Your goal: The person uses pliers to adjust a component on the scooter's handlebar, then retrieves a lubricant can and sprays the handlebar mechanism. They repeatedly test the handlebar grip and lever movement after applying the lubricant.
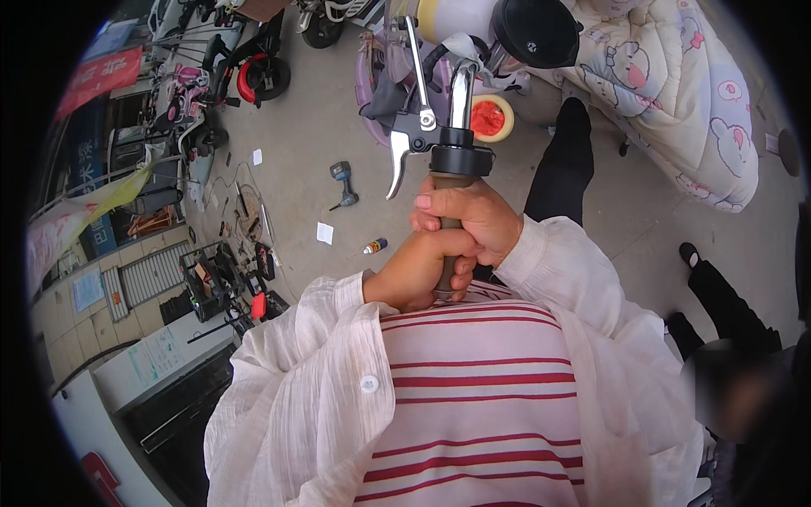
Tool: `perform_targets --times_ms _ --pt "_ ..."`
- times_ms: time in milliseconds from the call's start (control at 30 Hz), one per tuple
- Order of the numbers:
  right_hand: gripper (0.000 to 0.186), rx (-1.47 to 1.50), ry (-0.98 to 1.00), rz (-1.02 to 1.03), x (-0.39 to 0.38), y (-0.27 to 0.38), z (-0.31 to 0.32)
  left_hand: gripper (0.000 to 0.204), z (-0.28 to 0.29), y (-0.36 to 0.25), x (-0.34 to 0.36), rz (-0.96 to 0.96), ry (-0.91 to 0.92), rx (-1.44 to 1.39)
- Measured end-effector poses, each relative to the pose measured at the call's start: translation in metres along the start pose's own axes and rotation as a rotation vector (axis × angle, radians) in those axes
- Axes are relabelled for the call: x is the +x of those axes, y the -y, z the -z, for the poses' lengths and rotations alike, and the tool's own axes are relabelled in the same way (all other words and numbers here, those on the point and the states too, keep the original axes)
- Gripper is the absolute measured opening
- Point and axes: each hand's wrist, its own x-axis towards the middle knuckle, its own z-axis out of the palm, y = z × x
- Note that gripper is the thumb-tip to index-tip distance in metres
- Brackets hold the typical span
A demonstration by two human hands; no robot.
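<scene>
Both my hands are closed around one brown handlebar grip (453, 182), which points toward my striped shirt. My right hand (486, 218) wraps its upper part, just below a black collar (463, 160). Lower down, nearer my body, my left hand (414, 269) holds the same grip, its thumb lying against the right hand. A silver brake lever (397, 162) on a black bracket sticks out left of the collar, touched by neither hand. Beyond it runs the chrome handlebar tube (461, 93). A round black mirror (536, 32) sits farther up. My fingers hide the grip's middle.
A cartoon-printed padded cover (676, 93) hangs at the right. On the concrete floor lie a cordless drill (341, 183), a spray can (375, 246) and cables. A tool box (215, 279) and parked scooters (194, 101) stand left. Another person's dark-clothed leg (726, 296) is at right.
</scene>
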Motion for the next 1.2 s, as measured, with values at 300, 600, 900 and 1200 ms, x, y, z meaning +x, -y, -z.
perform_targets --times_ms 300,600,900,1200 --pt "0.045 0.025 0.012 0.056 -0.028 -0.009 0.015 0.018 0.007 0.004 0.006 -0.131 0.239 -0.121" --pt "0.046 0.065 -0.541 0.100 -0.161 -0.077 0.057 0.025 0.014 0.026 0.014 -0.468 0.305 -0.040" --pt "0.032 -0.182 -0.701 0.252 -0.181 -0.086 0.008 0.046 0.072 0.073 0.018 -0.412 0.274 -0.417" --pt "0.024 -0.246 -0.804 0.074 -0.175 -0.105 -0.002 0.034 0.153 0.135 0.011 -0.496 0.089 -0.722"
